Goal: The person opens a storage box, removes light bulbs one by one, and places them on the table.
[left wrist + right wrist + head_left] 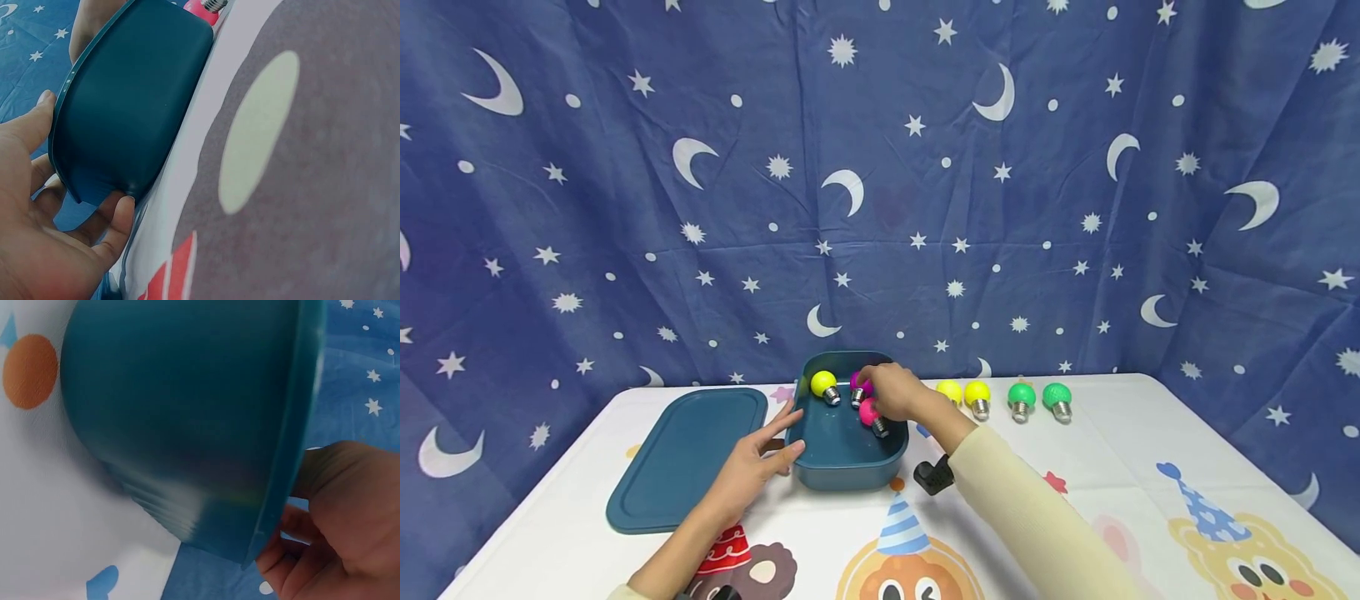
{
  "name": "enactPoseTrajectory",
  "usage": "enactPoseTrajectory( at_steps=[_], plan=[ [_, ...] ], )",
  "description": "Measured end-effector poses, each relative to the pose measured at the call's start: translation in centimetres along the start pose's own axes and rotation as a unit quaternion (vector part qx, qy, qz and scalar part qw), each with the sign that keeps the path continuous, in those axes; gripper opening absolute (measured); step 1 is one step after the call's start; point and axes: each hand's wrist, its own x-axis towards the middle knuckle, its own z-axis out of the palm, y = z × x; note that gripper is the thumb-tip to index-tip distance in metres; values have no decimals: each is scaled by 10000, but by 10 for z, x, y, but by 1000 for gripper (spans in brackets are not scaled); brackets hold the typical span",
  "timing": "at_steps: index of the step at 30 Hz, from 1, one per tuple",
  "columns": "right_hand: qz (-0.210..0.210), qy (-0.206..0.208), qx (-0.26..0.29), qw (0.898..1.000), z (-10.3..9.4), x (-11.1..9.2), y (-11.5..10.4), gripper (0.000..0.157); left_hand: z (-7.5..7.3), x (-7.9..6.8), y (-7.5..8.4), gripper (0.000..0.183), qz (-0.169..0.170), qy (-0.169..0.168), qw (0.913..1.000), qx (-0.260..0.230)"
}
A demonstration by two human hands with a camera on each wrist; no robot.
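Box (844, 478) on the desk (1120, 446) holds three bulbs (823, 383); the left hand (748, 465) touches its left side, fingers apart. The right hand (897, 392) reaches in, whether clamped on one unclear: apparently handling bulbs, next needing a steady box. White printed cloth (820, 533) lies below, starry curtain (880, 208) behind.

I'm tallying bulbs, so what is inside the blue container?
A yellow bulb, a purple bulb and a pink bulb show inside. The right hand partly covers the purple bulb and hides the container's far right corner.
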Motion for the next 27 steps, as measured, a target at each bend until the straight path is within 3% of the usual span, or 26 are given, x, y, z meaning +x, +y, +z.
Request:
enactPoseTrajectory(
  at_steps=[9,15,22,27],
  plan=[
    [-314,-356,36,9989,-4,-9,-3,42,0,1,0,55,-7,14,10000,-4],
    [-352,-216,242,9989,3,-9,-3,41,0,0,0,55,-44,17,10000,36],
    [-645,-254,880,9937,14,0,-5,40,-1,0,0,55,67,-16,10000,9],
    [-551,-271,891,9941,17,2,-8,42,-1,0,0,54,139,-71,9999,-29]
  ],
)
